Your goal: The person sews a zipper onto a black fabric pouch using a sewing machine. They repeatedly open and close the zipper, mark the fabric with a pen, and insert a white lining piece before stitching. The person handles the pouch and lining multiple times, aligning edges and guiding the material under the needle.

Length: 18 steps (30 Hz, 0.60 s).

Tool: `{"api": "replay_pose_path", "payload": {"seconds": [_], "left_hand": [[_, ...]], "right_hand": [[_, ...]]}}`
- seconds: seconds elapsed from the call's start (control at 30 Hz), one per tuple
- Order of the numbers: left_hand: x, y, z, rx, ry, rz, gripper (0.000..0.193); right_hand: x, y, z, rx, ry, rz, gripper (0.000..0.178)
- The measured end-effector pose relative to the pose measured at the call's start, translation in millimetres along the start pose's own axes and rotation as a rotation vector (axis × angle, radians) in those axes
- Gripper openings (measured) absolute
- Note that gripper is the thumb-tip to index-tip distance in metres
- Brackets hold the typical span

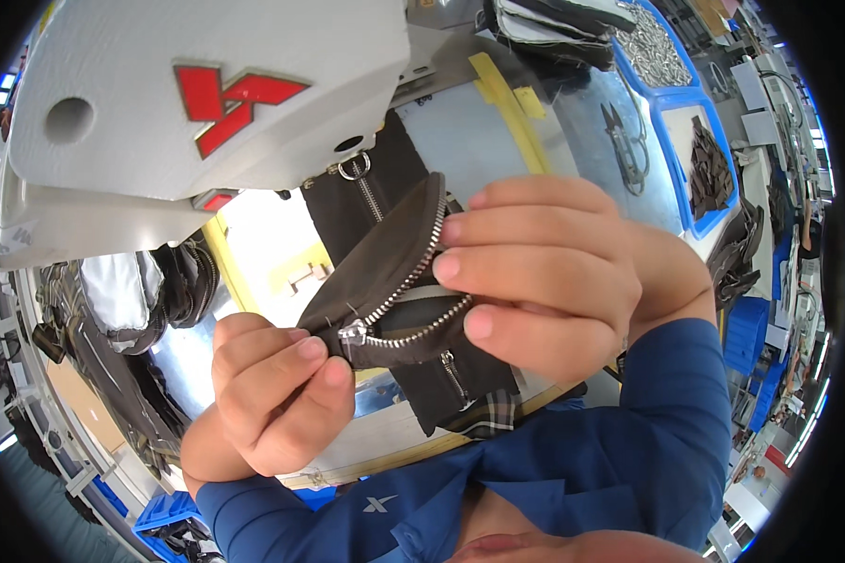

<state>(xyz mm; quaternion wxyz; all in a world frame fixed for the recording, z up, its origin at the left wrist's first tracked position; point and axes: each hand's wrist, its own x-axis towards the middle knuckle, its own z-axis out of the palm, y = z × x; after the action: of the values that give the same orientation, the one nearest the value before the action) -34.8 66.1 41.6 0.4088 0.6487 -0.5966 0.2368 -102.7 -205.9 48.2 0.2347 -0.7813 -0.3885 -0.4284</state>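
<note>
Between my hands is a dark brown fabric zipper pouch (366,267), its metal zipper gaping in a wide loop. My left hand (277,389) pinches the closed end, right beside the silver zipper slider (352,331). At the opposite end my right hand (559,272) grips the edges, thumb below and fingers above, so the toothed sides stand apart. Under the pouch lies a dark fabric panel (333,220) with a metal zipper and a ring. Its lower part shows a short zipper (454,378) and a plaid patch (499,413). The pouch hides the panel's middle.
A white sewing machine (347,56) with a red emblem looms at upper left. Scissors (626,150) lie on the metal table at right. Beyond them are blue trays with metal parts (652,47) and dark fabric strips (709,174). Fabric pieces (127,291) are piled at left.
</note>
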Motion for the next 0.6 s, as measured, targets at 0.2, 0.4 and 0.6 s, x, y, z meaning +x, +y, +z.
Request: {"api": "replay_pose_path", "payload": {"seconds": [0.2,0.4,0.6], "left_hand": [[-4.2,-0.2,5.6,-0.063,0.046,-0.026,0.031],[-3.3,6.9,6.0,-0.273,0.095,-0.541,0.026],[-10.2,-4.8,26.8,-0.494,0.098,-0.625,0.058]], "right_hand": [[-5.3,8.1,6.3,0.084,0.044,0.012,0.021],[2.2,15.8,3.4,0.206,-0.058,0.426,0.054],[9.2,9.0,-0.4,0.369,-0.155,0.506,0.041]]}}
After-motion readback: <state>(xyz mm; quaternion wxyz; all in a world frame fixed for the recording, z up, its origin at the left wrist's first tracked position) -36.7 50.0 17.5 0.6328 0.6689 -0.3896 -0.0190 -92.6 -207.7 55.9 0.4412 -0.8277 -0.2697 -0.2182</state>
